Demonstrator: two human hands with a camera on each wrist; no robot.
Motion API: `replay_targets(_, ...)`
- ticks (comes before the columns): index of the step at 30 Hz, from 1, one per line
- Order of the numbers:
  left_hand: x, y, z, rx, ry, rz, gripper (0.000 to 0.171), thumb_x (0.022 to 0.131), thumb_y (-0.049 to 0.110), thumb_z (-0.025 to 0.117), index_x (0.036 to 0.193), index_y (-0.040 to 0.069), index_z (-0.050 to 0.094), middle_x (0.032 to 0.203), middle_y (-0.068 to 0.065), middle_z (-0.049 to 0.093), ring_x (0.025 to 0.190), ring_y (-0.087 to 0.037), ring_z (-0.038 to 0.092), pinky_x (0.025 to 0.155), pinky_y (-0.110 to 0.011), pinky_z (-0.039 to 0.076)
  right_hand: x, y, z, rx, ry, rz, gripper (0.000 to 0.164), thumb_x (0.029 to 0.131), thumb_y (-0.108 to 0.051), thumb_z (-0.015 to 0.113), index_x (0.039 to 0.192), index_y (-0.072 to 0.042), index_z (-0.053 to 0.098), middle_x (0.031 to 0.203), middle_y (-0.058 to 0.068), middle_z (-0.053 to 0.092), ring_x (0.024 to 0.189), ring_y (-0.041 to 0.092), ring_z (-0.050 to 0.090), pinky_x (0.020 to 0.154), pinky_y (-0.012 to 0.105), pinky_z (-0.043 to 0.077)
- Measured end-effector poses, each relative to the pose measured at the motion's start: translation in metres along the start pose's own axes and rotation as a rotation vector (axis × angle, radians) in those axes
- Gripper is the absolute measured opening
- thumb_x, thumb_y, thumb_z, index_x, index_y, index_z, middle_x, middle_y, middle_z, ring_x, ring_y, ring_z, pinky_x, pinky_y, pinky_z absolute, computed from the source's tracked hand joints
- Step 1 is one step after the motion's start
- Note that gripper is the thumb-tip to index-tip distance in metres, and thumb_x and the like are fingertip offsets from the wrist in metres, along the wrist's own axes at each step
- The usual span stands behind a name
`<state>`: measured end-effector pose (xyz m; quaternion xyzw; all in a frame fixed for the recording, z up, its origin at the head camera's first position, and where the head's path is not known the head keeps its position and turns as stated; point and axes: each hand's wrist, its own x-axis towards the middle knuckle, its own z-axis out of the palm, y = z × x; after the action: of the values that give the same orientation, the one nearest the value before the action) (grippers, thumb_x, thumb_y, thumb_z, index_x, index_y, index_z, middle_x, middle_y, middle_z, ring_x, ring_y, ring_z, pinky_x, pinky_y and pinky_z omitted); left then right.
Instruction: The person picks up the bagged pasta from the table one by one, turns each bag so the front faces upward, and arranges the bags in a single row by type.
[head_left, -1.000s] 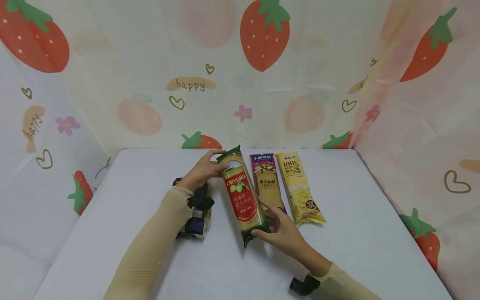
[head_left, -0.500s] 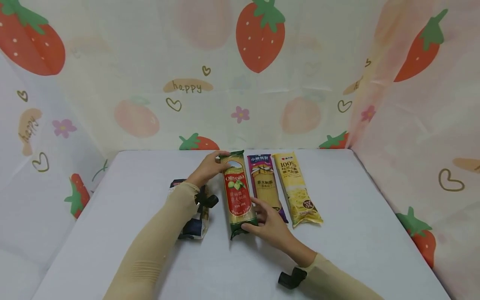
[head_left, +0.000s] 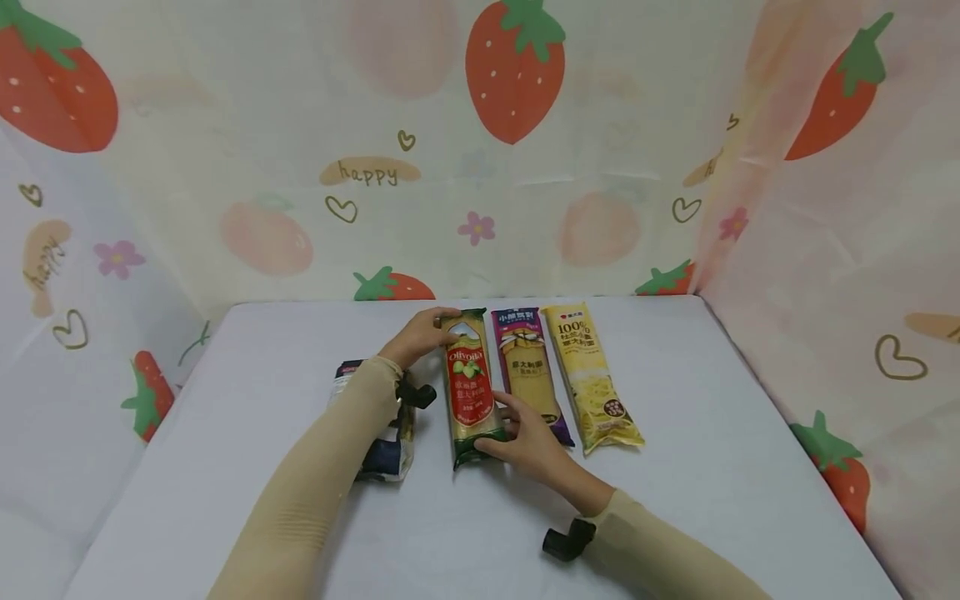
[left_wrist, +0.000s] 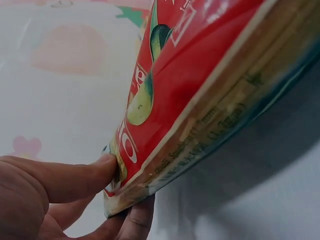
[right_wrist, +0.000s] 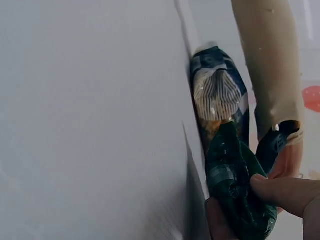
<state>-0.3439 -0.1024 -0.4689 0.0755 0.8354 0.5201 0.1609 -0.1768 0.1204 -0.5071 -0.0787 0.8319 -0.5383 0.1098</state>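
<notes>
A spaghetti pack with a red label and green ends lies lengthwise between my two hands. My left hand pinches its far end; in the left wrist view the thumb is on top and fingertips are underneath. At the near green end, my right hand grips with thumb and fingers. Close on the right is a purple-ended spaghetti pack, then a yellow pasta pack. Partly hidden under my left forearm is a dark blue and white pack.
All the packs are on a white-covered table. A strawberry-printed curtain rises behind it and along both sides. Black wrist cameras stick out from both sleeves.
Both hands have lowered the red-labelled spaghetti pack and turned it straighter, bringing it roughly in line beside the purple pack. My right hand has shifted left with it.
</notes>
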Motion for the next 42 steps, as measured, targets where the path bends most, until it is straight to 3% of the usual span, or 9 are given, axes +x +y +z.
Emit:
replay_targets(6, 0.008, -0.007, -0.005, 0.005, -0.005, -0.013, 0.056, 0.105, 0.006, 0.065, 0.159, 0.005, 0.050, 0.150, -0.032, 0.051, 0.131, -0.040, 0.055, 0.113, -0.053, 0.049, 0.009, -0.004, 0.004, -0.047, -0.021, 0.006, 0.082, 0.095, -0.021, 0.087, 0.163, -0.007, 0.044, 0.147, 0.021, 0.060, 0.129, 0.038, 0.064, 0.104, 0.053, 0.057)
replay_targets(12, 0.011, -0.014, -0.001, 0.044, -0.021, -0.021, 0.056, 0.106, 0.008, 0.065, 0.160, 0.006, 0.049, 0.153, -0.030, 0.051, 0.133, -0.039, 0.054, 0.113, -0.051, 0.048, 0.008, -0.006, 0.006, -0.128, -0.024, 0.025, 0.082, 0.096, -0.021, 0.085, 0.164, -0.005, 0.042, 0.152, 0.022, 0.058, 0.129, 0.038, 0.063, 0.104, 0.054, 0.056)
replay_targets(20, 0.014, -0.016, 0.005, 0.077, -0.038, -0.018, 0.058, 0.106, 0.007, 0.065, 0.161, 0.006, 0.048, 0.157, -0.030, 0.048, 0.137, -0.040, 0.053, 0.116, -0.051, 0.046, 0.005, -0.010, 0.008, -0.316, -0.014, -0.034, 0.090, 0.095, -0.021, 0.086, 0.165, 0.004, 0.035, 0.160, 0.028, 0.048, 0.145, 0.041, 0.050, 0.118, 0.058, 0.044)
replay_targets(32, 0.020, -0.014, 0.003, 0.143, -0.065, -0.027, 0.063, 0.105, 0.008, 0.068, 0.164, 0.008, 0.045, 0.161, -0.028, 0.045, 0.140, -0.041, 0.051, 0.119, -0.053, 0.044, 0.007, -0.018, 0.009, -0.443, -0.054, -0.023, 0.091, 0.097, -0.022, 0.085, 0.165, 0.006, 0.032, 0.151, 0.029, 0.051, 0.134, 0.035, 0.057, 0.114, 0.054, 0.050)
replay_targets(37, 0.020, -0.012, 0.005, 0.154, -0.060, -0.013, 0.064, 0.103, 0.003, 0.069, 0.163, 0.005, 0.045, 0.161, -0.029, 0.045, 0.142, -0.042, 0.050, 0.119, -0.053, 0.043, 0.005, -0.021, 0.008, -0.516, -0.087, -0.025, 0.084, 0.098, -0.024, 0.083, 0.162, 0.008, 0.038, 0.148, 0.028, 0.051, 0.131, 0.034, 0.058, 0.112, 0.052, 0.051)
replay_targets(42, 0.016, -0.007, 0.010, 0.255, -0.025, -0.023, 0.063, 0.102, 0.003, 0.069, 0.162, 0.005, 0.047, 0.164, -0.027, 0.043, 0.147, -0.041, 0.046, 0.123, -0.054, 0.039, 0.002, -0.024, 0.008, -0.556, -0.103, -0.029, 0.082, 0.098, -0.024, 0.083, 0.161, 0.007, 0.040, 0.149, 0.027, 0.050, 0.130, 0.033, 0.057, 0.112, 0.052, 0.052)
